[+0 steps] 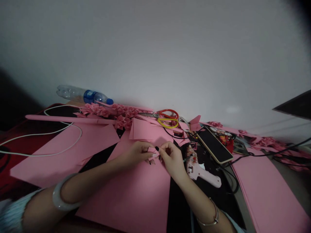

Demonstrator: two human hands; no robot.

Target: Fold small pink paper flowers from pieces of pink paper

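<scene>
A small folded piece of pink paper (153, 150) is pinched between my two hands, above a large pink sheet (136, 191). My left hand (142, 152) grips its left side, the thumb lying along the lower edge. On the other side, my right hand (170, 157) closes thumb and fingers on the right end. The fingers partly hide the folds. Just beyond my hands lies a stack of smaller pink paper pieces (143, 130). To the right of my right hand, a pale pink glue gun (205, 174) rests on its side.
Scissors (167, 118) with red and yellow handles lie among folded paper flowers (123, 113) by the wall. A plastic bottle (80, 94) lies back left. A white cable (36, 134) loops at left. The phone (215, 145) and pink sheets (269, 187) are at right.
</scene>
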